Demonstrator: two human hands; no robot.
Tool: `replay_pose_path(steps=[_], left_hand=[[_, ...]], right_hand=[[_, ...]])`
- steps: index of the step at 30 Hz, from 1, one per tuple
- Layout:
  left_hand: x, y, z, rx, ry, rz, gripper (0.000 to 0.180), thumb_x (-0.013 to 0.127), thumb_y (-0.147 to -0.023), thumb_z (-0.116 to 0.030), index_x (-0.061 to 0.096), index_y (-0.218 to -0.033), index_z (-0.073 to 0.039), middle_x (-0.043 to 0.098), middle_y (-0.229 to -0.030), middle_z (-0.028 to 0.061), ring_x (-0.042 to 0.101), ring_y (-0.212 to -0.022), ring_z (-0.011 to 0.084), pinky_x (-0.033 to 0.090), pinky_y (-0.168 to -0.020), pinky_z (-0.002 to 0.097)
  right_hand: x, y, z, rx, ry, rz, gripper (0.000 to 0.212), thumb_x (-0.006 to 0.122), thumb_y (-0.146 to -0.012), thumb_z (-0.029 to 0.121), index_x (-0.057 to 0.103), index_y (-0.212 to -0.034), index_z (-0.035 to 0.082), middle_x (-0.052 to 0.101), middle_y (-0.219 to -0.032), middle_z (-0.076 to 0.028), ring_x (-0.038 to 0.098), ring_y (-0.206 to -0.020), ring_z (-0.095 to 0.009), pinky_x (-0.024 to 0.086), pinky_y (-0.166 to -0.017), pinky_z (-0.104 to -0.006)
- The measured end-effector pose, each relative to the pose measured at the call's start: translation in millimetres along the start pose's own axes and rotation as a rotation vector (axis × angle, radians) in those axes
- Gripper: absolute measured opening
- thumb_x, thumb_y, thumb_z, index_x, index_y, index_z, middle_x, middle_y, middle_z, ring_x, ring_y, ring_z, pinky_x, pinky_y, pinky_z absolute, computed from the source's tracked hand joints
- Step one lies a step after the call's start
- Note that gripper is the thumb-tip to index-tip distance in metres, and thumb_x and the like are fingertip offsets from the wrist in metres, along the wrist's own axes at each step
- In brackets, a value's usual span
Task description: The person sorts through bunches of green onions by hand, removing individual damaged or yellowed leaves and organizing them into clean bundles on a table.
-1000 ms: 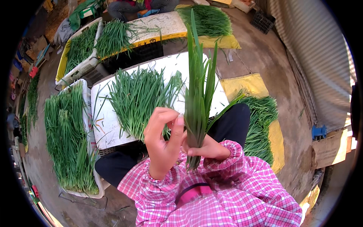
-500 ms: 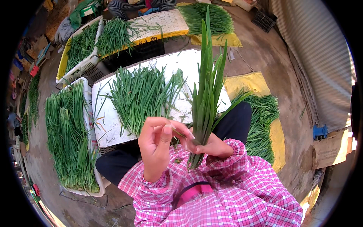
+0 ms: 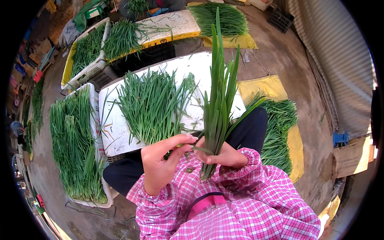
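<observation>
In my right hand [image 3: 227,155] an upright bunch of garlic chives [image 3: 218,108] is gripped near its base, with the long green blades pointing away from me. My left hand [image 3: 162,162] is beside it, thumb and forefinger pinched on a single chive leaf [image 3: 203,149] that stretches across to the lower part of the bunch. Beyond my hands, a loose heap of chives [image 3: 150,106] lies on a white board [image 3: 109,138].
At my left stands a white crate [image 3: 96,120] packed with chives. More chives [image 3: 276,128] lie on yellow sheeting [image 3: 297,156] at my right. Across from me, another person [image 3: 170,4] sits behind a white-topped table [image 3: 172,24] with chives on it.
My left thumb and forefinger have closed on a leaf at the bunch's base and drawn it a little to the left. The right hand keeps its grip, almost still.
</observation>
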State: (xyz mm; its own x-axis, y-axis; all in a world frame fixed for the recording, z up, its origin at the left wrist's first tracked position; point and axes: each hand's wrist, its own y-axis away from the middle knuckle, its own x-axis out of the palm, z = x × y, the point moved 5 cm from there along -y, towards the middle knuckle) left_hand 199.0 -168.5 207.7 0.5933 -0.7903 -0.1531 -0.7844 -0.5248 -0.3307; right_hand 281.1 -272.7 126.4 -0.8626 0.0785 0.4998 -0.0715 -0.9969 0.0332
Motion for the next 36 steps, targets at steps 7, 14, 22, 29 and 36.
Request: replay_pose_path(steps=[7,14,22,29,36], left_hand=[[-6,-4,-12,0.190,-0.390,0.140,0.007,0.059,-0.066,0.003,0.059,-0.072,0.004,0.060,-0.066,0.0109,0.059,-0.059,0.0177,0.046,-0.051,0.0234],[-10,-5,-23,0.216,-0.428,0.432,0.010,0.062,-0.061,0.000,0.057,-0.069,0.002,0.056,-0.061,0.0096,0.055,-0.052,0.0202,0.043,-0.046,0.0268],[-5,12,-29,0.187,-0.671,0.665,0.018,0.056,-0.062,-0.004,0.054,-0.078,0.002,0.048,-0.062,0.0070,0.051,-0.057,0.0189,0.043,-0.049,0.0283],[5,11,-33,0.247,-0.881,0.630,0.027,0.052,-0.056,0.000,0.055,-0.083,0.003,0.042,-0.061,0.0079,0.047,-0.057,0.0218,0.040,-0.051,0.0320],[4,8,-32,0.322,-0.901,0.685,0.019,0.052,-0.060,-0.004,0.057,-0.078,-0.001,0.041,-0.060,0.0061,0.047,-0.055,0.0184,0.039,-0.051,0.0291]], right_hand=[[-2,2,0,0.016,0.028,-0.046,0.029,0.060,-0.073,0.012,0.047,-0.097,0.001,0.046,-0.069,0.002,0.045,-0.066,-0.005,0.038,-0.060,-0.0213],[-3,2,3,0.025,0.086,-0.069,0.024,0.061,-0.072,0.010,0.050,-0.092,0.001,0.045,-0.070,0.002,0.042,-0.064,-0.004,0.034,-0.057,-0.0194],[-2,2,5,0.014,0.125,-0.045,0.024,0.060,-0.073,0.010,0.049,-0.093,0.001,0.047,-0.076,0.000,0.045,-0.069,-0.006,0.038,-0.060,-0.0210],[2,0,3,0.027,0.108,-0.020,0.025,0.058,-0.075,0.010,0.048,-0.096,0.001,0.049,-0.083,-0.001,0.046,-0.071,-0.006,0.042,-0.062,-0.0217],[6,-4,-1,0.071,0.109,0.011,0.022,0.057,-0.076,0.011,0.049,-0.094,0.001,0.046,-0.073,0.002,0.044,-0.064,-0.004,0.039,-0.057,-0.0196]])
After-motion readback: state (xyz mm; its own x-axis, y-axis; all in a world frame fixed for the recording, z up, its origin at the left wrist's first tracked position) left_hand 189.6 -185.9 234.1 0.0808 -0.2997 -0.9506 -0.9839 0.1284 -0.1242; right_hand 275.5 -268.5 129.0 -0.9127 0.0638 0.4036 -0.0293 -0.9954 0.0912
